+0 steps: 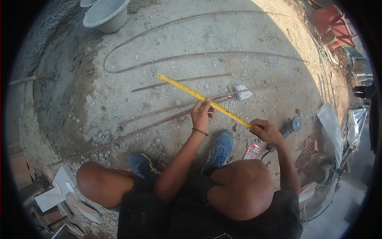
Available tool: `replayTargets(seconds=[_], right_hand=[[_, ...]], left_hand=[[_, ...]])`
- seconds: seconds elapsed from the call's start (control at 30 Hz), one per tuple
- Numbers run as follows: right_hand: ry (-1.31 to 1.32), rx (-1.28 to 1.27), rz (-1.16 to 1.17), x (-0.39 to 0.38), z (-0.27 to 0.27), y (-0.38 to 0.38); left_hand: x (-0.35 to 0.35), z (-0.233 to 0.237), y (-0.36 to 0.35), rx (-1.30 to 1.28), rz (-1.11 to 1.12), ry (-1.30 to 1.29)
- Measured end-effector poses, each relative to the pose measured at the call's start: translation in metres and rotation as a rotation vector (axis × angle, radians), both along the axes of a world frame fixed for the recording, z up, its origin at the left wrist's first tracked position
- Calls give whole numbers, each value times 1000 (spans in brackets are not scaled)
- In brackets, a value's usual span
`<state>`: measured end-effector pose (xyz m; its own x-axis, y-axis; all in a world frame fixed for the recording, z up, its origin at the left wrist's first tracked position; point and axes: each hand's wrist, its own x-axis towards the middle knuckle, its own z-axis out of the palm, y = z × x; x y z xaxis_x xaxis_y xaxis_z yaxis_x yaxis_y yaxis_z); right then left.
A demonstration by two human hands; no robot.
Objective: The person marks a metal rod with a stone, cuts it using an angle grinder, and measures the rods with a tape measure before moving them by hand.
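A yellow tape measure (185, 89) is pulled out at a slant over the ground, its free end toward the upper left. My left hand (202, 113) pinches the blade near its middle. The orange-and-dark case is in my right hand (267, 132), its body partly hidden by the fingers. Beneath the blade lie long thin steel rods (155, 116), and a shorter rod (181, 81) rests just beyond them. A whitish stone (242, 92) sits by the rods. To the right of my right hand is an angle grinder (293, 125).
A long bent rod (167, 59) loops across the ground farther off. Pale buckets (107, 16) stand at the upper left, and a red wheelbarrow (332, 24) at the upper right. Near my shoe (223, 147) lies a red packet (251, 151). Broken tiles (57, 187) lie lower left.
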<state>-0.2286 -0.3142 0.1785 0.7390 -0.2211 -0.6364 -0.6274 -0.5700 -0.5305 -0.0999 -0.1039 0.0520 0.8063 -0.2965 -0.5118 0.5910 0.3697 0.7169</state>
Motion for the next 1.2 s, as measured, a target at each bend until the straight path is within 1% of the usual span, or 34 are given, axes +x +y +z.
replayTargets(seconds=[0.03,0.1,0.13,0.23,0.27,0.3,0.33,0.37,0.4,0.43,0.5,0.57,0.63,0.67,0.7,0.73,0.77,0.8,0.83,0.87,0.9,0.97,1.03,1.07,1.2], right_hand=[[0,14,20,2,1,-9],[52,-41,95,7,-2,-30],[46,-23,114,10,-4,-41],[80,-4,164,18,-16,-68],[48,-5,230,19,-22,-76],[18,-12,288,19,-24,-82],[106,1,219,30,-8,-68],[115,-13,203,33,-10,-64],[55,13,287,33,-18,-65],[-6,38,372,31,-24,-63],[-27,3,358,29,-35,-52],[-60,-9,371,28,-41,-49],[-68,-29,342,37,-51,-37],[-80,-3,371,45,-57,-27],[-122,-29,363,55,-60,-16],[-166,-58,351,64,-63,-7],[-178,-39,373,76,-67,5],[-246,-72,420,90,-70,19],[-314,-108,463,106,-72,33],[-321,-126,560,126,-72,49],[-363,-145,578,140,-71,68],[-413,-158,603,165,-76,102],[-376,-204,705,187,-88,131],[-381,-197,714,194,-91,143],[-325,-198,756,209,-99,181]], left_hand=[[2,-1,2,14,20,0],[6,-3,7,-33,121,30],[5,-8,8,-19,201,43],[-5,-10,11,-22,265,93],[-11,-9,12,-50,249,153],[-19,-8,11,-53,244,157],[-28,-7,8,-47,163,191],[-38,-5,4,-45,77,225],[-49,-11,0,-45,-17,237],[-58,-14,-4,-61,-37,242],[-69,-20,-10,-37,-79,309],[-64,-21,-4,-18,-85,314],[-50,-33,11,26,-7,291],[-41,-40,21,45,62,281],[-29,-45,35,68,97,274],[-17,-48,48,82,201,229],[-6,-50,60,92,299,182],[5,-53,74,104,322,173],[16,-56,92,136,433,194],[24,-60,109,167,543,216],[30,-64,126,176,560,212],[41,-69,154,251,736,248],[49,-72,178,301,803,263],[52,-72,188,346,859,284],[61,-73,218,358,940,351]])
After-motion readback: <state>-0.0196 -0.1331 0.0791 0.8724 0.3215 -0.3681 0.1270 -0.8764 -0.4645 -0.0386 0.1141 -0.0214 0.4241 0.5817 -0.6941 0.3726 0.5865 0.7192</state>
